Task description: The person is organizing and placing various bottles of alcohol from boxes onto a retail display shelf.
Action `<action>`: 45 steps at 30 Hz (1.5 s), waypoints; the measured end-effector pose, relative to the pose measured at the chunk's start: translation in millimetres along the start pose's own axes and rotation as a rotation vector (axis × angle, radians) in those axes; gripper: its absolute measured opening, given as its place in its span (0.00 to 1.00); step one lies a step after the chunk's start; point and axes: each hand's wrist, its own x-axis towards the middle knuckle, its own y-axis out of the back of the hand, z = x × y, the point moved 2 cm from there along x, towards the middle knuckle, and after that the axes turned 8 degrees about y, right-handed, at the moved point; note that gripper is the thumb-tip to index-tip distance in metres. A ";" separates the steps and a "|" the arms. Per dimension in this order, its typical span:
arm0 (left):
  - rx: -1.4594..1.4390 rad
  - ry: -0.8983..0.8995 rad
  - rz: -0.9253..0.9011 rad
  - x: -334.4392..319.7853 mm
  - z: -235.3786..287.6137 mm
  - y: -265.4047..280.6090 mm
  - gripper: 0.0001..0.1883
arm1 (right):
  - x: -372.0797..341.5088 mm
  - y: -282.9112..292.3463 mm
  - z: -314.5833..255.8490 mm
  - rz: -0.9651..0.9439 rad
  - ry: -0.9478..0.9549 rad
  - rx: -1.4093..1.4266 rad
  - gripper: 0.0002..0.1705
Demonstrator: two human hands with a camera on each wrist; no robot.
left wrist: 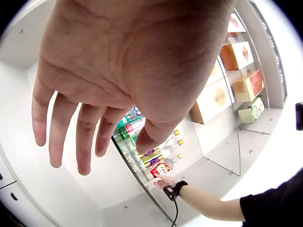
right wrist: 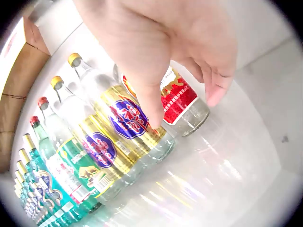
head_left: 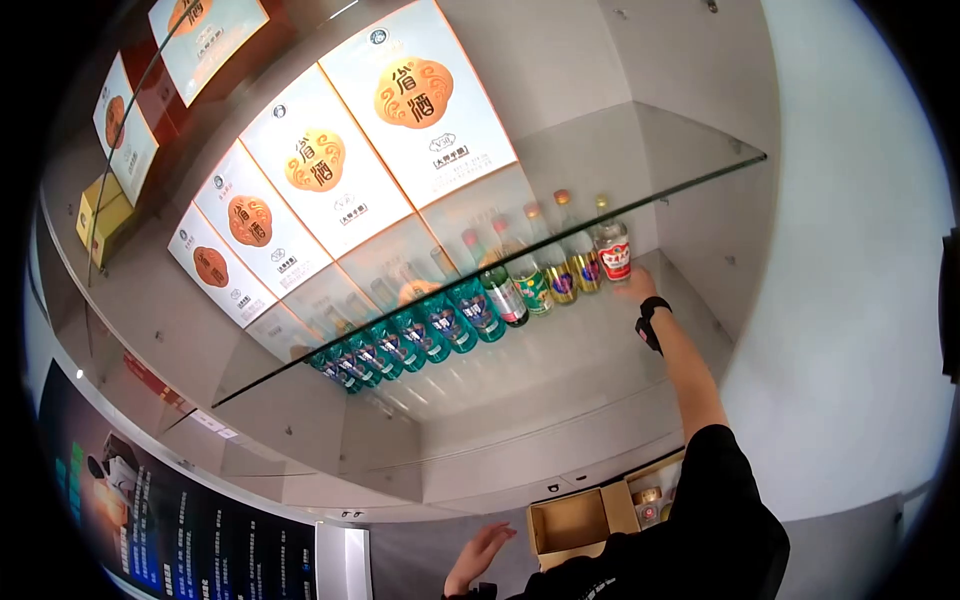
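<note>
At the right end of a bottle row on the shelf, my right hand (head_left: 634, 287) holds a clear glass bottle (head_left: 613, 250) with a red and white label. In the right wrist view the thumb lies on one side of this bottle (right wrist: 182, 101) and the fingers curl round the other; the palm hides its upper part. Beside it stand bottles with gold and purple labels (right wrist: 128, 118), close to the thumb. My left hand (head_left: 485, 549) hangs low before the cabinet, holding nothing. Its fingers spread loosely in the left wrist view, with the palm (left wrist: 128, 56) filling the top.
Several teal bottles (head_left: 440, 318) continue the row leftward, after bottles with green (head_left: 533, 288) and white labels. A glass shelf edge (head_left: 500, 260) crosses above the row. White boxes (head_left: 415, 95) stand behind. Below are an open cardboard box (head_left: 568, 522) and a second box holding capped items (head_left: 648, 505).
</note>
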 end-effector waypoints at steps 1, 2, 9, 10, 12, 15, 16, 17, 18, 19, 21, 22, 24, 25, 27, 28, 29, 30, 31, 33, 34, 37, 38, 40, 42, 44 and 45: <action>0.018 -0.030 -0.025 1.9 -5.9 -0.3 0.17 | -15.3 21.9 -23.1 -0.006 -0.013 -0.045 0.31; 0.019 -0.029 -0.041 4.0 -10.9 -0.3 0.17 | -27.2 33.4 -31.4 -0.007 -0.025 -0.055 0.31; 0.033 -0.240 -0.239 24.0 -8.7 18.3 0.16 | -136.5 81.6 -86.7 -0.268 -0.040 0.626 0.17; 0.027 -0.249 -0.263 27.8 -8.6 22.4 0.16 | -163.0 86.3 -97.7 -0.318 -0.044 0.676 0.15; 0.078 -0.217 -0.317 35.1 -2.9 25.7 0.15 | -227.7 102.4 -127.8 -0.319 -0.092 0.646 0.11; 0.070 -0.291 -0.375 39.4 6.9 24.4 0.15 | -332.0 110.8 -146.6 -0.291 -0.141 0.530 0.09; 0.097 -0.318 -0.372 41.8 9.0 24.2 0.15 | -366.8 110.1 -153.1 -0.259 -0.189 0.481 0.08; 0.127 -0.379 -0.378 46.5 10.9 21.0 0.14 | -400.1 109.5 -158.6 -0.182 -0.272 0.423 0.08; 0.099 -0.381 -0.397 49.0 13.5 17.3 0.14 | -431.9 109.2 -165.2 -0.105 -0.352 0.362 0.08; 0.103 -0.378 -0.420 50.7 15.6 13.7 0.14 | -459.4 110.0 -172.6 -0.094 -0.416 0.301 0.08; 0.098 -0.372 -0.459 48.0 16.4 3.7 0.14 | -517.8 108.3 -185.8 -0.028 -0.538 0.271 0.08; 0.072 -0.366 -0.473 48.4 19.0 -2.1 0.14 | -544.0 102.9 -185.1 0.036 -0.584 0.300 0.08; 0.131 -0.441 -0.551 42.9 22.4 -10.2 0.14 | -596.9 86.6 -176.5 0.127 -0.660 0.352 0.08; 0.116 -0.430 -0.564 44.8 22.4 -14.3 0.14 | -604.9 87.5 -188.0 0.160 -0.711 0.366 0.07; 0.172 -0.464 -0.662 47.0 19.2 -26.3 0.15 | -615.6 87.8 -200.4 0.153 -0.715 0.306 0.08; 0.159 -0.452 -0.672 48.2 18.1 -30.0 0.15 | -616.1 86.5 -202.8 0.145 -0.707 0.277 0.08; 0.200 -0.460 -0.699 47.5 16.7 -33.3 0.14 | -615.6 85.9 -207.4 0.154 -0.678 0.222 0.09; 0.241 -0.470 -0.726 47.3 13.9 -36.0 0.14 | -606.7 89.8 -220.1 0.126 -0.692 0.197 0.10; 0.235 -0.456 -0.750 47.5 11.4 -40.3 0.14 | -601.9 91.1 -223.5 0.108 -0.683 0.191 0.10; 0.265 -0.447 -0.764 41.5 13.3 -40.8 0.14 | -586.9 91.9 -236.5 0.061 -0.657 0.163 0.10; 0.305 -0.449 -0.771 37.7 12.7 -42.3 0.14 | -579.1 93.1 -244.5 0.032 -0.644 0.136 0.10; 0.266 -0.413 -0.767 37.1 -3.7 -46.5 0.14 | -568.0 79.1 -250.6 0.011 -0.574 0.194 0.10; 0.266 -0.399 -0.768 29.8 0.2 -42.9 0.14 | -570.9 69.1 -245.6 -0.007 -0.584 0.185 0.11; 0.203 -0.359 -0.782 32.6 -6.0 -38.0 0.14 | -564.2 47.9 -242.7 -0.024 -0.550 0.179 0.11; 0.199 -0.346 -0.738 27.7 -11.1 -31.5 0.14 | -559.7 37.6 -250.8 -0.094 -0.577 0.278 0.10; 0.235 -0.307 -0.747 29.7 -24.5 -26.4 0.14 | -561.6 18.7 -245.0 -0.160 -0.571 0.357 0.09; 0.240 -0.268 -0.721 29.6 -26.8 -22.2 0.14 | -560.7 12.0 -243.1 -0.146 -0.590 0.369 0.09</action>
